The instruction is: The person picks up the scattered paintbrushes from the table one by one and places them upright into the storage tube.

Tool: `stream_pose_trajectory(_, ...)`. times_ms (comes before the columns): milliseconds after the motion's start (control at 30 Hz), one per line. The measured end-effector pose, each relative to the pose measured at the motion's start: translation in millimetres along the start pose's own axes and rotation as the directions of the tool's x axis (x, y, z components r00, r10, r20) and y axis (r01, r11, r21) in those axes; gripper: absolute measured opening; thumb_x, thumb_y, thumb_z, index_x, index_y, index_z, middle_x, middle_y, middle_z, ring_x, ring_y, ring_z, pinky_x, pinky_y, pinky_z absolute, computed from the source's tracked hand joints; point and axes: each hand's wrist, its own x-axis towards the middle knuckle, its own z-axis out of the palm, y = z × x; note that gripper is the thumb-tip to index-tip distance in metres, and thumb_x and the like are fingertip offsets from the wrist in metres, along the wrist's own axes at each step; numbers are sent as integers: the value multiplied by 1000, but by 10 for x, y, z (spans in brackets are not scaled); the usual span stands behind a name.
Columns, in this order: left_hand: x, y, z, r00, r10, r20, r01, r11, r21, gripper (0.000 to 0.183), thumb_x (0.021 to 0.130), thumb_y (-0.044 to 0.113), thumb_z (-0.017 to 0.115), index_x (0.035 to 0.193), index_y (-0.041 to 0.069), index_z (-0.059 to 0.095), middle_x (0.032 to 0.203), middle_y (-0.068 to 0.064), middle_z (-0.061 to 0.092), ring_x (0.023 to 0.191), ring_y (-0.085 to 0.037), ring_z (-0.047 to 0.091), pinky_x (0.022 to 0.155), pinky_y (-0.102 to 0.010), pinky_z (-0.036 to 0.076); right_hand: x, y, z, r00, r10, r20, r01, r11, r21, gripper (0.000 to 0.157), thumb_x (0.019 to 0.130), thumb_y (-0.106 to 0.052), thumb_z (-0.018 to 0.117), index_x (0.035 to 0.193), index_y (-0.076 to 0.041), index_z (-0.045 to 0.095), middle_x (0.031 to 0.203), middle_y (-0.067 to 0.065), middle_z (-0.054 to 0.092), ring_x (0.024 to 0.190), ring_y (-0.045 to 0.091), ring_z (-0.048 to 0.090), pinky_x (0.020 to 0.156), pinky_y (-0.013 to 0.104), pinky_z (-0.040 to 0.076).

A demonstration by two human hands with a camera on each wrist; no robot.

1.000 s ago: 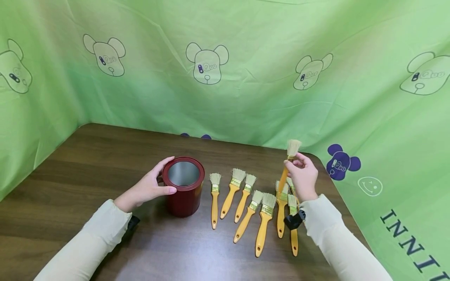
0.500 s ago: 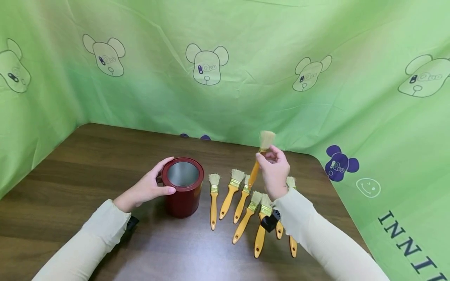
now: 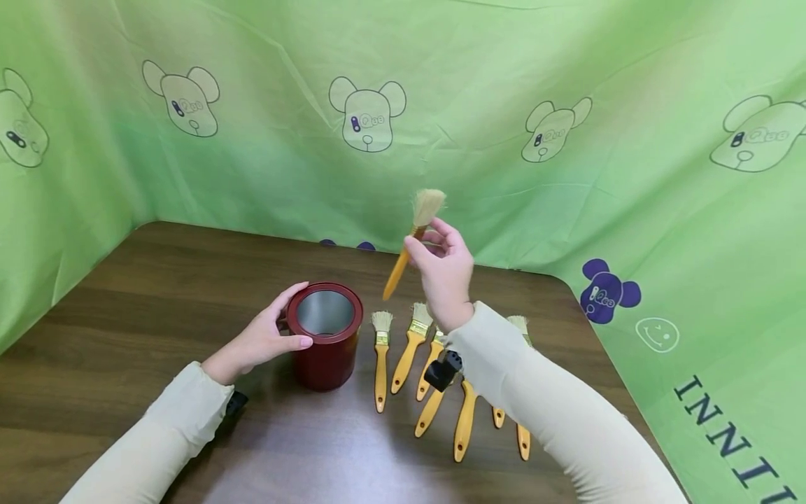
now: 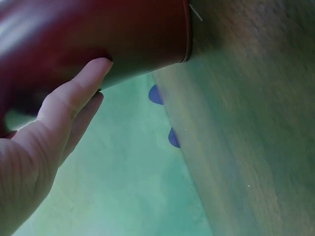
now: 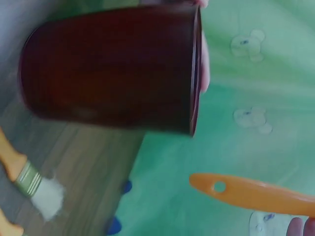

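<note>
A dark red can [image 3: 324, 365] with a wide round opening and metallic inside stands upright on the wooden table. My left hand [image 3: 261, 343] grips its rim from the left, thumb along the near edge. In the left wrist view, fingers lie along the can's wall. Raised above the table, to the right of the can, my right hand [image 3: 446, 273] pinches a paintbrush [image 3: 422, 218] near its ferrule. Its pale bristles point up and its yellow handle slants down toward the can, apart from it. The right wrist view shows the handle end [image 5: 236, 189] with its hole.
Several more yellow-handled paintbrushes lie on the table right of the can, the nearest being a narrow brush [image 3: 380, 364]. My right forearm partly covers the others. A green printed curtain [image 3: 264, 175] hangs behind the table [image 3: 157, 294] and along its sides.
My right hand has carried the paintbrush leftward and upward, from above the right-hand brushes to near the can. My left hand and the can have stayed in place.
</note>
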Motion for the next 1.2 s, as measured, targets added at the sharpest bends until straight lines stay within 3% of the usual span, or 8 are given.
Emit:
stream_pose_trajectory(100, -3, -6, -1, 1000, 2, -8, -2, 1000, -2, 87, 79, 14, 75, 148, 0, 24, 132, -27, 45, 109, -35, 50, 86, -36, 46, -32, -18, 138, 999, -11, 39, 9, 999, 47, 42, 82, 11, 64, 123, 8, 54, 92, 6, 58, 78, 11, 60, 68, 24, 54)
stream_pose_trajectory(267, -7, -9, -3, 1000, 3, -4, -3, 1000, -10, 87, 79, 14, 75, 148, 0, 24, 132, -28, 44, 110, -36, 50, 86, -34, 47, -106, -6, 299, 989, -37, 142, 31, 999, 41, 41, 81, 9, 65, 122, 7, 57, 94, 6, 60, 83, 15, 62, 75, 29, 54)
stream_pose_trajectory(400, -7, -10, 5, 1000, 0, 3, 0, 1000, -13, 87, 80, 16, 76, 148, 0, 24, 131, -28, 45, 110, -36, 50, 86, -32, 46, -160, 16, 366, 970, -27, 242, 28, 1000, 0, 43, 82, 6, 66, 123, 7, 56, 97, 7, 61, 86, 16, 64, 79, 31, 53)
stream_pose_trajectory(633, 15, -12, 12, 1000, 4, 14, -4, 1000, -15, 87, 80, 17, 75, 148, 0, 23, 132, -27, 44, 112, -36, 49, 89, -42, 44, -201, 45, 440, 932, 12, 361, 0, 999, -33, 44, 82, 5, 67, 125, 7, 55, 102, 18, 62, 87, 19, 65, 77, 35, 54)
stream_pose_trajectory(900, 2, -28, -6, 1000, 6, 9, -6, 1000, 10, 87, 80, 17, 74, 148, 0, 22, 133, -27, 43, 114, -38, 47, 92, -47, 42, -338, 214, 502, 922, 168, 349, -106, 976, -191, 42, 81, -4, 71, 120, 2, 58, 99, 14, 61, 86, 20, 65, 71, 35, 55)
stream_pose_trajectory(1200, 1, 5, 16, 1000, 1, -1, -1, 1000, 2, 85, 80, 14, 74, 147, -1, 23, 132, -27, 43, 112, -36, 48, 90, -45, 44, -419, 338, 499, 925, 214, 312, -141, 960, -242, 42, 80, -4, 72, 118, 3, 57, 95, 13, 61, 84, 20, 65, 68, 31, 55)
